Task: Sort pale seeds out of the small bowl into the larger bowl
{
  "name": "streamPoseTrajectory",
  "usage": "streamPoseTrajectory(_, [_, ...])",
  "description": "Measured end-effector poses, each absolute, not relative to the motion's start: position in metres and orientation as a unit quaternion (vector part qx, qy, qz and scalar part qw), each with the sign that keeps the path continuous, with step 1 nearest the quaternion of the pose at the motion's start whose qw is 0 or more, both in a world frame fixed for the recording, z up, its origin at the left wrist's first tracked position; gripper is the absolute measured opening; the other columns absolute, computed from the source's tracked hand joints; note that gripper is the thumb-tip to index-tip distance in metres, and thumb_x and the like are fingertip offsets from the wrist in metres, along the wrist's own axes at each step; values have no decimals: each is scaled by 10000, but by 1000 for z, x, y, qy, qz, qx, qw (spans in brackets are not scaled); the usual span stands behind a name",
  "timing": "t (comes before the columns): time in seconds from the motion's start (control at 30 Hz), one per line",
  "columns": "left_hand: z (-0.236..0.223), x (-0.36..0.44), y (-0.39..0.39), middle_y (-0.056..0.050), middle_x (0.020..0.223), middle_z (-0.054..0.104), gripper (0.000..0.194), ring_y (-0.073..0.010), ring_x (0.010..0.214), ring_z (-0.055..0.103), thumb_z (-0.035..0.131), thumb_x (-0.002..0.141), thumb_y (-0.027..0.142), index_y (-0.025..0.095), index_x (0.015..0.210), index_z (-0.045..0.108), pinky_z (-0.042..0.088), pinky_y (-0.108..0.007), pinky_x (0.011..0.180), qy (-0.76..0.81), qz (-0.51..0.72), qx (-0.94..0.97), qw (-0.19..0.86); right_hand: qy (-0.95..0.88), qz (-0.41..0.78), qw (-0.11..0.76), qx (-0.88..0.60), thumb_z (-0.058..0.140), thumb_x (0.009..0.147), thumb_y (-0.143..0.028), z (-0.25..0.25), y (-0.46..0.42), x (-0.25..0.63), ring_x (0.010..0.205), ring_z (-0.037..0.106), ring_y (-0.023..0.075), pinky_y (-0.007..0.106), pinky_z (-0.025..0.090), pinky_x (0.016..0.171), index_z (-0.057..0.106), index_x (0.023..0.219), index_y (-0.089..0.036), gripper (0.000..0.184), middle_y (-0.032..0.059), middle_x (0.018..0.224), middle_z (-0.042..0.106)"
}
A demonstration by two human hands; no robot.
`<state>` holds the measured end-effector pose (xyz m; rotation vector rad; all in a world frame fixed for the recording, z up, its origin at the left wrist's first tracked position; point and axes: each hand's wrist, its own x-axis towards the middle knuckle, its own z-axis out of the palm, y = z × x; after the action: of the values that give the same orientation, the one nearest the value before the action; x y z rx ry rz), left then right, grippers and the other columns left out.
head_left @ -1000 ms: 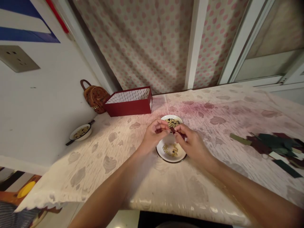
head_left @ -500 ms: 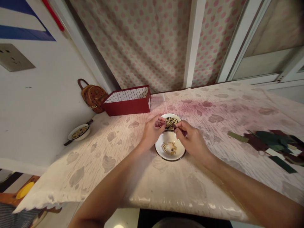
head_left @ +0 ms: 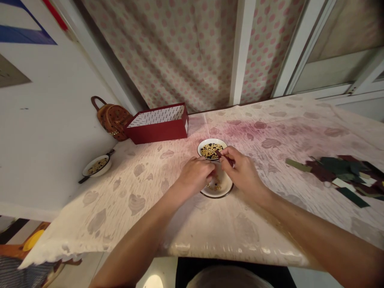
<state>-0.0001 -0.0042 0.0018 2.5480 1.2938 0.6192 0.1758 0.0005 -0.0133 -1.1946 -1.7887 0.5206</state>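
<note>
The right hand point(head_left: 243, 173) clamps its grip on a dark red strip point(head_left: 225, 156) above a white bowl point(head_left: 211, 148) of mixed beans; the left hand point(head_left: 195, 174), grip unclear, hides most of a second bowl point(head_left: 224, 189). A red box point(head_left: 157, 130) and a small pan point(head_left: 96, 166) of beans sit well left on the desk point(head_left: 240, 228).

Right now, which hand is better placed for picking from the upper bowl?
Probably the right hand: it holds a dark red strip at the upper bowl; the left hand sits over the lower bowl.
</note>
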Motion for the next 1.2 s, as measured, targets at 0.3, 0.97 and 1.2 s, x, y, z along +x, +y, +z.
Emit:
streamPoseTrajectory(0.3, [-4, 4, -2, -25, 650, 598, 220, -219, 672, 578, 626, 654, -1, 209, 634, 563, 456, -362, 732, 427, 259, 858, 117, -722, 225, 448, -477, 501, 923, -263, -15, 1, 175, 656, 611, 177, 289, 413, 636, 577, 924, -210, 93, 18, 756, 673])
streamPoseTrajectory(0.97, [3, -9, 6, -11, 859, 669, 287, -124, 801, 623, 800, 784, 246, 171, 1004, 632, 457, -267, 781, 389, 504, 589, 498, -743, 273, 442, -423, 490, 924, -240, -9, -6, 173, 581, 534, 136, 262, 390, 589, 553, 895, -225, 72, -36, 669, 574])
streamPoseTrajectory(1.2, [0, -9, 9, -7, 860, 673, 267, -119, 798, 624, 787, 797, 245, 175, 997, 624, 471, -266, 787, 390, 519, 588, 482, -746, 263, 434, -431, 496, 922, -238, -9, -6, 173, 573, 525, 139, 266, 375, 573, 566, 894, -225, 76, -37, 666, 572])
